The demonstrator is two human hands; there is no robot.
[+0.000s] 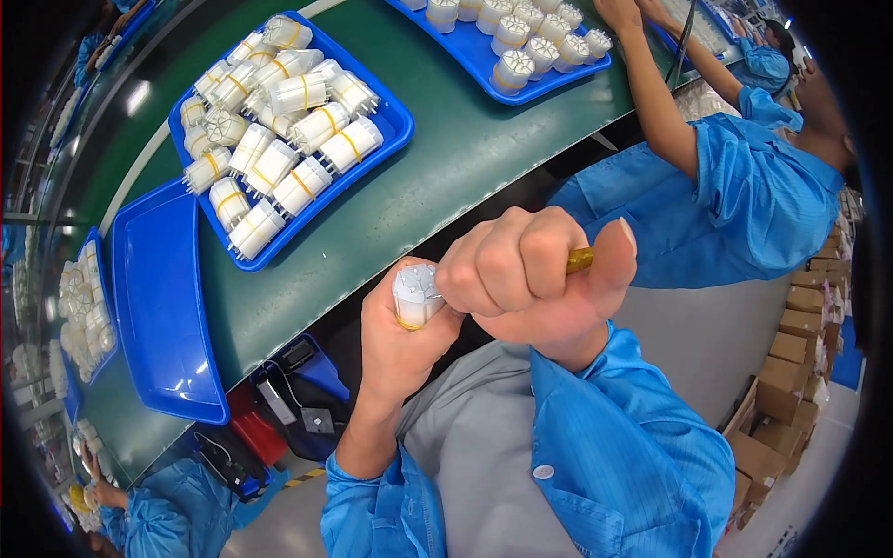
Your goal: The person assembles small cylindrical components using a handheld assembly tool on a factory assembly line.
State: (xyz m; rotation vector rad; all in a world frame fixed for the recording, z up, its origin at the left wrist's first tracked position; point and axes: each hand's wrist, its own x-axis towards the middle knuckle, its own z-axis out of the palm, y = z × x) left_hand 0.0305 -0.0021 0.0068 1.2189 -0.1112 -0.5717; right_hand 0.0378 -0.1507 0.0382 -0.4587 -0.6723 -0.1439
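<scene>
Upright in my left hand (398,358) is a white cylindrical bundle (419,302) with a segmented, pale top and a yellow band low around it. My left fingers are wrapped round its side. Just to the right, my right hand (521,270) is closed in a fist around a tool with a yellow-brown handle (579,259). The rest of that tool is hidden by my fingers, so its kind does not show. My right knuckles sit right beside the bundle's top edge. Both hands are in front of the green bench's near edge.
On the green bench (446,186), a blue tray (395,130) holds several similar banded bundles (302,93). Another blue tray (167,307) lies left of it. A third tray (521,93) of white pieces stands at the back. A co-worker's blue sleeve (744,158) is close on the right.
</scene>
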